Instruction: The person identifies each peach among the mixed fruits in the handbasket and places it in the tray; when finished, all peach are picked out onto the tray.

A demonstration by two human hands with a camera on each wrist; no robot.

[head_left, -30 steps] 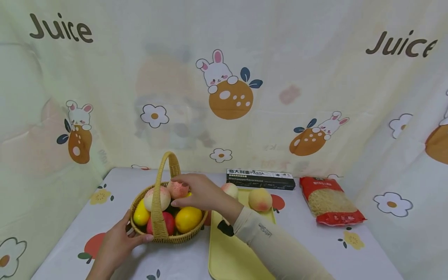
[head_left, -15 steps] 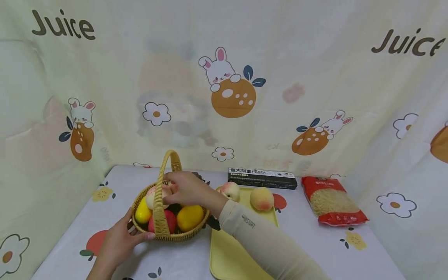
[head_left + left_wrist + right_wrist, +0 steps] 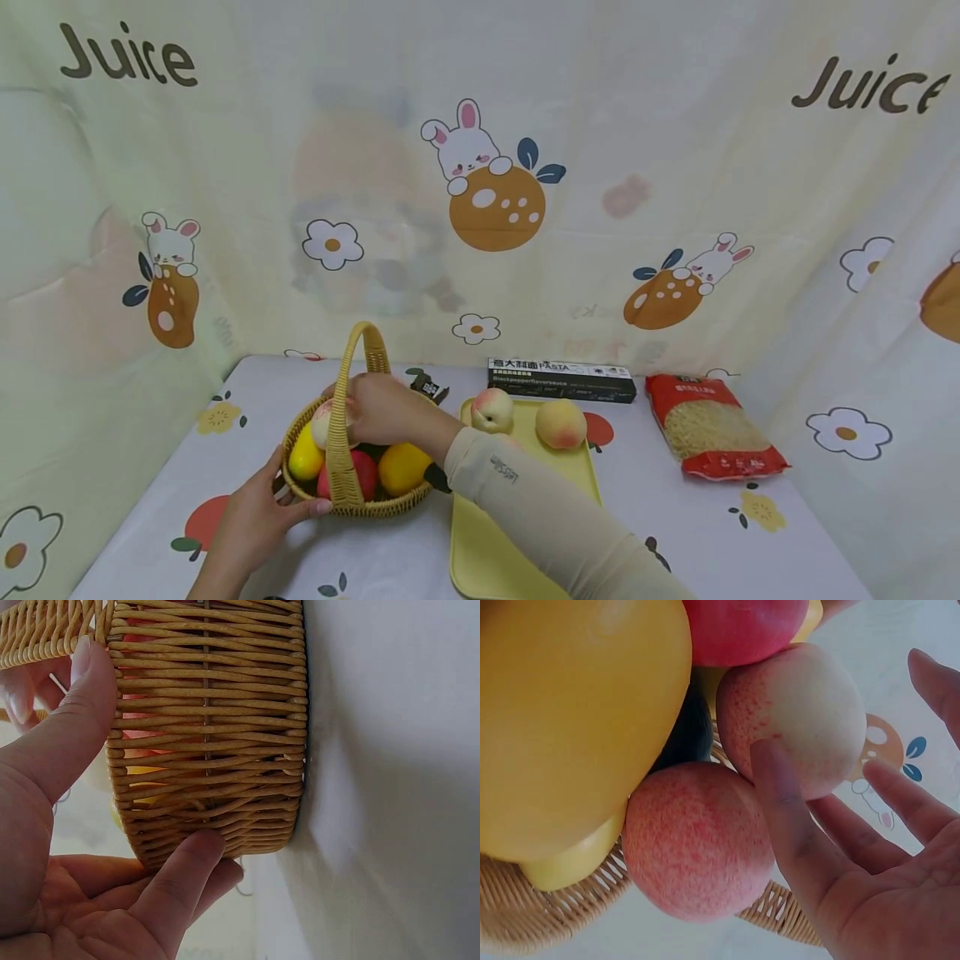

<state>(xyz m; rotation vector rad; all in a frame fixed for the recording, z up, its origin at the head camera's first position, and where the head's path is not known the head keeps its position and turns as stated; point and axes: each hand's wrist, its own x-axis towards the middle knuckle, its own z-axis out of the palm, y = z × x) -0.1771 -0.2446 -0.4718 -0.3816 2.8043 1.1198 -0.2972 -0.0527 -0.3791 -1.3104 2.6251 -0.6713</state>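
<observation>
- We see the basket (image 3: 390, 507) upright on the table (image 3: 375, 567), just beside the tray (image 3: 495, 542).
- In it we find a pale peach (image 3: 810, 709), a red peach (image 3: 697, 844) beside it, and yellow fruit (image 3: 403, 470).
- Our left hand (image 3: 251, 521) pinches the basket, thumb at the rim, fingers against its side.
- Our right hand (image 3: 390, 408) is over the basket, fingers spread, one at the pale peach.
- We have more peaches (image 3: 561, 424) on the tray.
- Behind it lies a box (image 3: 562, 382); right of that, a bag (image 3: 712, 427).
</observation>
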